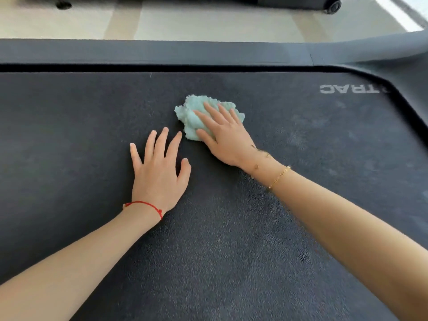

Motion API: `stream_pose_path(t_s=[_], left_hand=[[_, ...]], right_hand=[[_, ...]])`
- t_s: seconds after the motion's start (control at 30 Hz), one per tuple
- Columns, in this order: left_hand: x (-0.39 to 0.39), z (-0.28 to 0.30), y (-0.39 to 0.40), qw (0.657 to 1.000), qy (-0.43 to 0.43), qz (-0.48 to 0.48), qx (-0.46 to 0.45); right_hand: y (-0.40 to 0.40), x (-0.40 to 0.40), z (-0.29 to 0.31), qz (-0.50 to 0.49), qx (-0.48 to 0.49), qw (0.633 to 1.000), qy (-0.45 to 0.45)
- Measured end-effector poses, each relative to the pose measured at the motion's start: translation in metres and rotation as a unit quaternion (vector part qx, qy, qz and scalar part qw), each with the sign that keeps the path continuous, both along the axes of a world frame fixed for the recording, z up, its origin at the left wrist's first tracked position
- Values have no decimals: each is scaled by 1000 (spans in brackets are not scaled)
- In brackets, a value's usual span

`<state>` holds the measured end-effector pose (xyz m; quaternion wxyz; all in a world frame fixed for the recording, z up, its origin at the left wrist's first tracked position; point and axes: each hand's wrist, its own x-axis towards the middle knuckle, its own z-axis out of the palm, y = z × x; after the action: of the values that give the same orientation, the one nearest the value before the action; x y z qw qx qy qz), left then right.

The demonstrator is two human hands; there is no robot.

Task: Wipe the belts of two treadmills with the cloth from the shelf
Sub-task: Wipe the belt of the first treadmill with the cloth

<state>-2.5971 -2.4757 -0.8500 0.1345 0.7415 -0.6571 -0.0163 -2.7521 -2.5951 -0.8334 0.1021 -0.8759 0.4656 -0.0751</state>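
Right hand (225, 135) flat on the cloth (199, 114) just above frame centre, fingers straight and spread, pressing the bunched pale-green wad onto the dark belt (81, 112). Left hand (159, 167) just beside and below it, palm down on the belt, fingers straight and splayed, holding nothing, red string (144, 205) at the wrist. Grey side rail (162, 52) across the top, pale floor (208, 22) beyond, grey lettering (349, 89) at upper right.
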Motion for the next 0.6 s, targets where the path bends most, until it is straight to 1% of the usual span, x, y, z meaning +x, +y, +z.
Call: stream_pose_path(t_s=[0.03, 0.1, 0.17, 0.23, 0.3, 0.37, 0.43, 0.5, 0.6], left_hand=[[1, 0, 1, 1000, -1, 0, 0], [1, 0, 1, 1000, 1, 0, 0], [1, 1, 1, 1000, 3, 4, 2], [0, 1, 0, 1000, 0, 8, 2], [0, 0, -1, 1000, -1, 10, 3], [0, 0, -2, 1000, -3, 14, 1], [0, 1, -3, 1000, -2, 14, 0], [0, 2, -3, 1000, 2, 15, 0], [2, 2, -3, 1000, 3, 13, 3]], right_hand=[[6, -12, 1, 28, 2, 1000, -2], [4, -37, 3, 35, 3, 999, -12], [-18, -54, 2, -5, 0, 1000, -19], [-54, -55, 1, -63, 0, 998, -10], [-90, -36, 1, -116, 5, 993, 4], [-114, -4, 1, -135, 8, 991, 16], [-116, 34, 2, -99, 12, 995, 27], [-98, 63, 2, -28, 13, 999, 31], [-64, 62, 3, 63, 18, 998, 19]])
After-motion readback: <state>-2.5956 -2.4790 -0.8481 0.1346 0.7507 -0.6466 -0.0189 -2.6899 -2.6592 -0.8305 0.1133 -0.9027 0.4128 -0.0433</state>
